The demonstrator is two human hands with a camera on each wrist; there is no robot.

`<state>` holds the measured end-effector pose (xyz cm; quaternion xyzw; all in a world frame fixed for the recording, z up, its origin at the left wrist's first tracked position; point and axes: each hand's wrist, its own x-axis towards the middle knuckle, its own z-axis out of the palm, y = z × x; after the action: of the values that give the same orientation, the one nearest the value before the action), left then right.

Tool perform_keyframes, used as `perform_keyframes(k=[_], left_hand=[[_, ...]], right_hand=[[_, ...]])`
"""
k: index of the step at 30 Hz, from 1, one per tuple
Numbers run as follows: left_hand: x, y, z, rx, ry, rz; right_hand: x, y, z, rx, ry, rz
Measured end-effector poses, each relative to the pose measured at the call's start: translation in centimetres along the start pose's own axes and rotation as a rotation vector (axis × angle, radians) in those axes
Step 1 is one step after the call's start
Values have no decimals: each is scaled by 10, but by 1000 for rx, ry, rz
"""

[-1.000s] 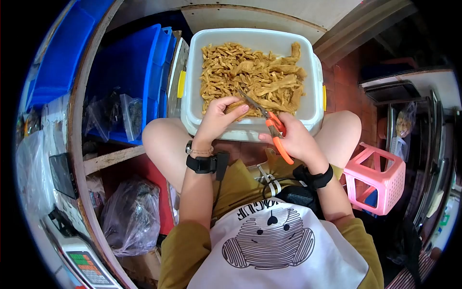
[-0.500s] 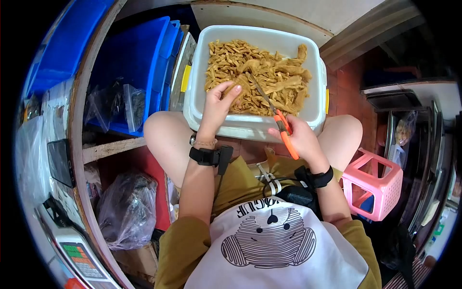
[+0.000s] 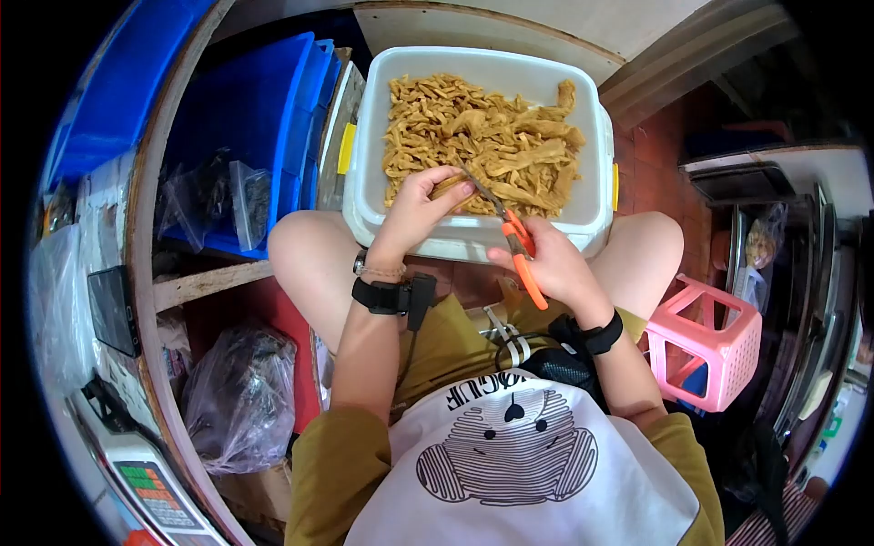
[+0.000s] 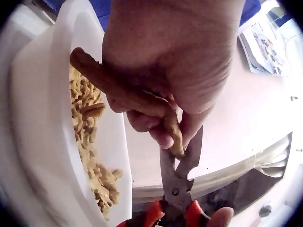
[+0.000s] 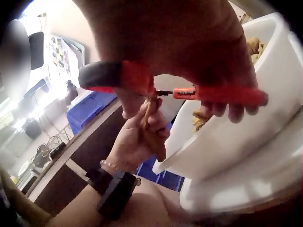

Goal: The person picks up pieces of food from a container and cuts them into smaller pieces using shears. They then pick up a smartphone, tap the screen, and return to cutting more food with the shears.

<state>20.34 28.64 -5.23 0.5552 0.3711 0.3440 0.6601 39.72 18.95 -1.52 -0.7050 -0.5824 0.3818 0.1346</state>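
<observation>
My left hand [image 3: 414, 217] holds a long, soft-looking brown strip [image 4: 128, 97] over the near side of the white tub [image 3: 364, 136]. One end of the strip sticks out past the fingertips. My right hand [image 3: 557, 262] grips orange-handled scissors [image 4: 175, 191], their blades parted around that end in the left wrist view. In the right wrist view, an orange handle [image 5: 222, 94] lies across the fingers. Small cut brown pieces [image 3: 423, 114] fill the tub's left part, and longer uncut strips [image 3: 537, 150] lie on the right.
The tub stands between the person's knees, with yellow clips on its sides. Blue bins [image 3: 246, 136] and a wooden shelf edge [image 3: 214, 284] are on the left, above a plastic bag [image 3: 241, 396]. A pink stool [image 3: 715, 341] lies tipped at the right. A scale [image 3: 155, 491] sits lower left.
Half a second ago the left hand was farther over the heap, with the scissors apart from it. Since then the left hand has drawn back and the scissor blades have come to its fingertips.
</observation>
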Motion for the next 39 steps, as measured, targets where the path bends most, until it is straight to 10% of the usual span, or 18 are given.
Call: perform_keyframes(k=[24,39], left_hand=[[-1,-6,-11,230,-75,-44],[0,-11,-15,-222,105,14]], right_hand=[[2,4,5,51,20,18],[-7,-14,-6,-157,52,25]])
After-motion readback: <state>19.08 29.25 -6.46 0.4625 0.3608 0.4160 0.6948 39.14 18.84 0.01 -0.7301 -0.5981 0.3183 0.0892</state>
